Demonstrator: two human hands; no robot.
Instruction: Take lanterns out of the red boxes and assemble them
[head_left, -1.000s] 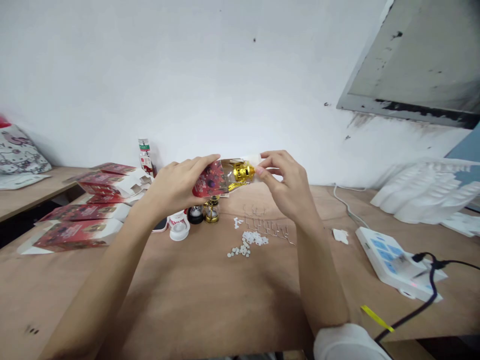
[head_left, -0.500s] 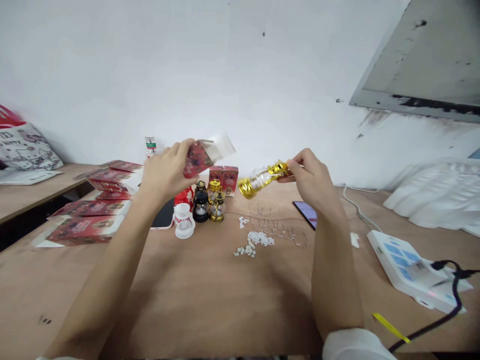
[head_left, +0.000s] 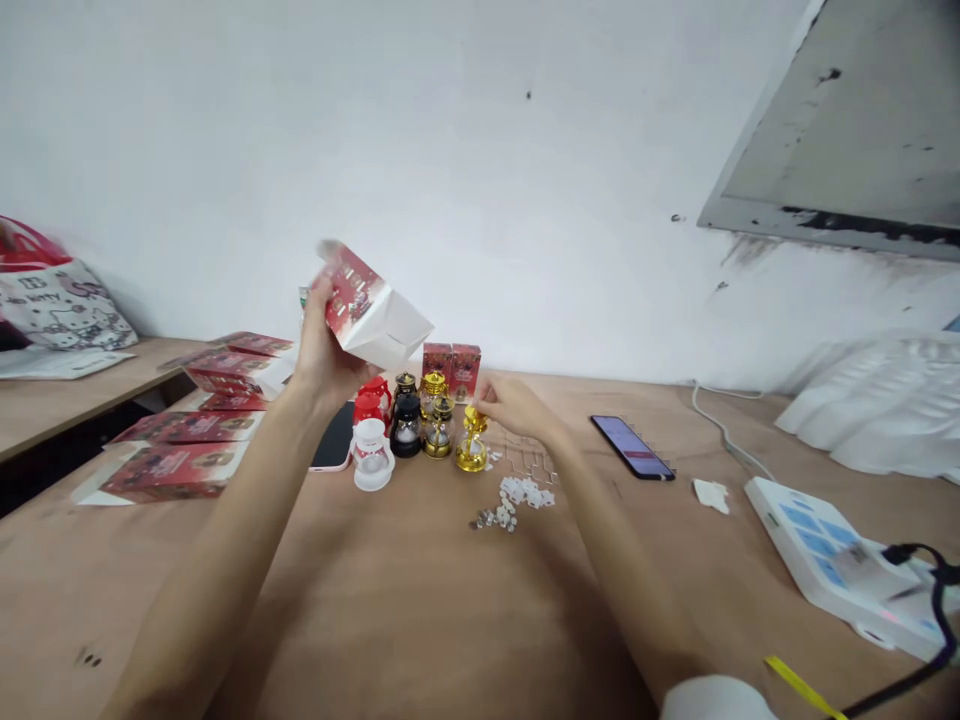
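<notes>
My left hand [head_left: 324, 352] is raised above the table and grips a small red and white carton [head_left: 367, 307], tilted with its white side toward me. My right hand [head_left: 511, 403] is low over the table with its fingers closed on the top of a small gold lantern [head_left: 472, 440], which stands upright on the wood. To the left of that lantern stands a cluster of small lanterns [head_left: 406, 416] in white, red, black and gold. Two closed red boxes [head_left: 450, 366] stand behind them against the wall.
Flat red cartons [head_left: 176, 450] lie spread at the left. Small white pieces [head_left: 517, 495] and thin wire hooks [head_left: 532, 462] lie by my right hand. A phone [head_left: 632, 447] lies face up at the right, a white power strip [head_left: 832, 547] with a black cable nearer, white foam trays [head_left: 870, 400] beyond.
My right hand has brought the gold lantern down from mid-air and stood it on the table by the others. My left hand has lifted and turned the carton higher.
</notes>
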